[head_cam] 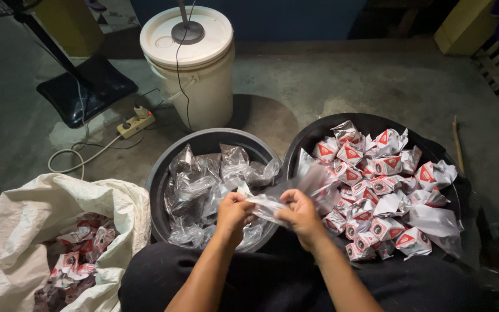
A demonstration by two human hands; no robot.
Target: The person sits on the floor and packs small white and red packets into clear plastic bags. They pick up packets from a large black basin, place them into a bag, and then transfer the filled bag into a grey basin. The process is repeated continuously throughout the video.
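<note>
Head view, looking down at a seated person's lap and a grey concrete floor [330, 81]. At the centre, the left hand [233, 211] and right hand [299, 212] sit close together, each pinching one end of a crumpled clear plastic wrapper [265, 204] stretched between them. Directly beyond the left hand, at 12 o'clock, a round black tub [156, 185] holds a heap of empty clear wrappers [203, 185]. At 2 o'clock from the hands, a second round black tub [371, 120] is piled with small red-and-white wrapped packets [385, 190]. At 9 o'clock, an open white woven sack [24, 231] holds more red-and-white packets. At 11 o'clock, farther off, stands a white lidded plastic bucket [194, 75], with a pale power strip [136, 124] on the floor to its left.
</note>
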